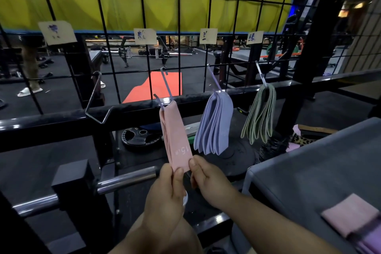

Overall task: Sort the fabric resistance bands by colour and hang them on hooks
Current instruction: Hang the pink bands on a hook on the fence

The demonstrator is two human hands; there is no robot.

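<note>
A pink fabric band (175,136) marked "15" hangs from the second hook (166,84) on the black wire grid (179,16). My left hand (167,196) pinches its lower edge with thumb and fingers. My right hand (206,179) pinches the same lower edge from the right. Several lavender bands (214,123) hang on the third hook (214,80). A few green bands (260,113) hang on the fourth hook (260,76). The leftmost hook (97,97) is bare. More pink and purple bands (350,214) lie on a grey bench at lower right.
Paper labels (144,36) are clipped to the grid above each hook. A black rail (61,117) crosses below the hooks. A chrome bar (123,179) juts out at lower left. A weight plate (140,137) lies behind the grid. The grey bench (319,171) fills the right.
</note>
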